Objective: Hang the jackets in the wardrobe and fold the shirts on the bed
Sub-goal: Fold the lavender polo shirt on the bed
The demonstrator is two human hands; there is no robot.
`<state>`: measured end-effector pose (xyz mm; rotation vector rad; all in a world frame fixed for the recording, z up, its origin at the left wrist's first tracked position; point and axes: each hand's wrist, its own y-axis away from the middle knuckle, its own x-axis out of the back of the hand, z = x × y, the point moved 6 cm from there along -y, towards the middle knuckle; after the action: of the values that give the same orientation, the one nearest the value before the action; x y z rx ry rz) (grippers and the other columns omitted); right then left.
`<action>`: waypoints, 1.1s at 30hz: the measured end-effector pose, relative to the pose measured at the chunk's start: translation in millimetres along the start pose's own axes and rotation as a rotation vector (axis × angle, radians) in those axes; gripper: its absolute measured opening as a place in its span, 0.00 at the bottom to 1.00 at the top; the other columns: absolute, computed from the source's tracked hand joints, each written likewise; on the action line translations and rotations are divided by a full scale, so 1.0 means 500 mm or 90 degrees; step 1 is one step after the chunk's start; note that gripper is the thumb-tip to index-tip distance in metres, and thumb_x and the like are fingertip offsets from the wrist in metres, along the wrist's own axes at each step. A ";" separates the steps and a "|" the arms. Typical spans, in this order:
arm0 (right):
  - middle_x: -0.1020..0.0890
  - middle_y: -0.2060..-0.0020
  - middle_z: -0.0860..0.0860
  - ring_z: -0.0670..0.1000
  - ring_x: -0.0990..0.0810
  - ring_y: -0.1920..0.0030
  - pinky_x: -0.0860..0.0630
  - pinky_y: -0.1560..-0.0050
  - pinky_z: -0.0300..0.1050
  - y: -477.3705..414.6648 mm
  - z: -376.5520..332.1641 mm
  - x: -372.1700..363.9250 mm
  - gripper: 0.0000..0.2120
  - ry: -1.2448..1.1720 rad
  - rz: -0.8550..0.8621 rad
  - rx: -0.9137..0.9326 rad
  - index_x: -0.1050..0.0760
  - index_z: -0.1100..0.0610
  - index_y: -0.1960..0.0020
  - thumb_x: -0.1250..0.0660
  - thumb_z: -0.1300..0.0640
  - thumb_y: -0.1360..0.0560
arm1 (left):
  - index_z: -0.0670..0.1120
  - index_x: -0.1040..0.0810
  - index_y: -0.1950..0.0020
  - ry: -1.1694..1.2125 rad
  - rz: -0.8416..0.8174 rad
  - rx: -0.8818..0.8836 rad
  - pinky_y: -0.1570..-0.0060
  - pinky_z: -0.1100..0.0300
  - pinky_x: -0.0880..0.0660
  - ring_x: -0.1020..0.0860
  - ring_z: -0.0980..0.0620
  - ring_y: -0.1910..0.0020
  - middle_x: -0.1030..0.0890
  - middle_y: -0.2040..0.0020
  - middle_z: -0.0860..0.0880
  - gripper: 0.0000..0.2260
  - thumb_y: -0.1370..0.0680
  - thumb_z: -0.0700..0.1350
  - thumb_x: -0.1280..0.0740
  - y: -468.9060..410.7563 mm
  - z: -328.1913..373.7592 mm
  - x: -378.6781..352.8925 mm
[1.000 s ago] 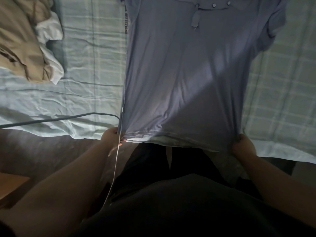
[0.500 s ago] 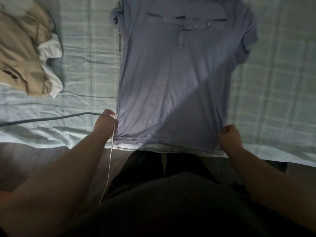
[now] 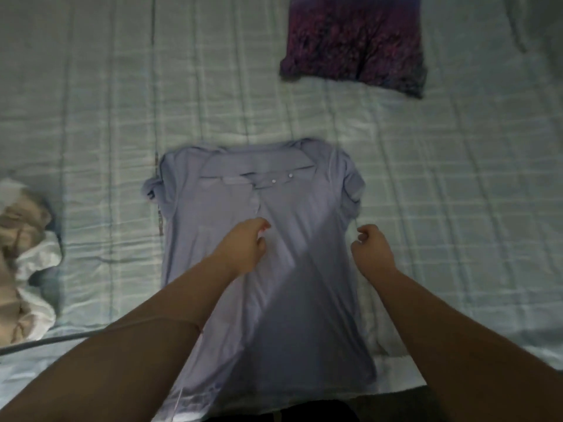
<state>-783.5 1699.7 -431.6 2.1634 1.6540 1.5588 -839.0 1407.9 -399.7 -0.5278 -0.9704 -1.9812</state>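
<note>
Now the lavender polo shirt (image 3: 292, 269) lies flat, collar far, on the bed (image 3: 457, 208). Left hand (image 3: 243, 248) and right hand (image 3: 370, 252) hover loosely curled, holding nothing I can see. Folding seems about to begin, probably a side panel inward.

A home bedroom: a bed (image 3: 457, 208) under a pale checked cover, with clothes (image 3: 355, 41) lying on it.

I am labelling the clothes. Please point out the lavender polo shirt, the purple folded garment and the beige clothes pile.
lavender polo shirt (image 3: 292, 300), head view, chest.
purple folded garment (image 3: 356, 38), head view, centre.
beige clothes pile (image 3: 21, 233), head view, upper beige fabric.
</note>
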 end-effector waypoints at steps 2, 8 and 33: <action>0.23 0.48 0.52 0.56 0.22 0.46 0.35 0.51 0.40 -0.070 0.004 0.011 0.17 -0.015 0.025 -0.001 0.27 0.57 0.38 0.35 0.62 0.26 | 0.39 0.24 0.37 -0.004 -0.014 -0.037 0.40 0.56 0.31 0.23 0.41 0.42 0.20 0.42 0.39 0.15 0.23 0.36 0.36 -0.069 0.047 -0.044; 0.21 0.42 0.57 0.57 0.21 0.43 0.33 0.49 0.40 -0.274 0.012 0.002 0.23 -0.060 0.058 0.024 0.29 0.61 0.33 0.30 0.53 0.24 | 0.46 0.27 0.47 -0.037 -0.075 0.021 0.51 0.53 0.27 0.22 0.41 0.48 0.20 0.48 0.43 0.10 0.21 0.52 0.35 -0.212 0.131 -0.241; 0.23 0.57 0.50 0.52 0.24 0.57 0.32 0.57 0.40 -0.505 0.000 0.094 0.14 0.028 0.040 0.115 0.28 0.55 0.43 0.31 0.53 0.26 | 0.51 0.36 0.55 -0.077 0.045 0.074 0.59 0.51 0.26 0.21 0.43 0.55 0.22 0.54 0.48 0.14 0.22 0.60 0.41 -0.303 0.227 -0.339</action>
<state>-968.9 1845.9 -532.4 2.3047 1.8237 1.5375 -870.8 1635.3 -508.3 -0.6137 -1.1194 -1.8344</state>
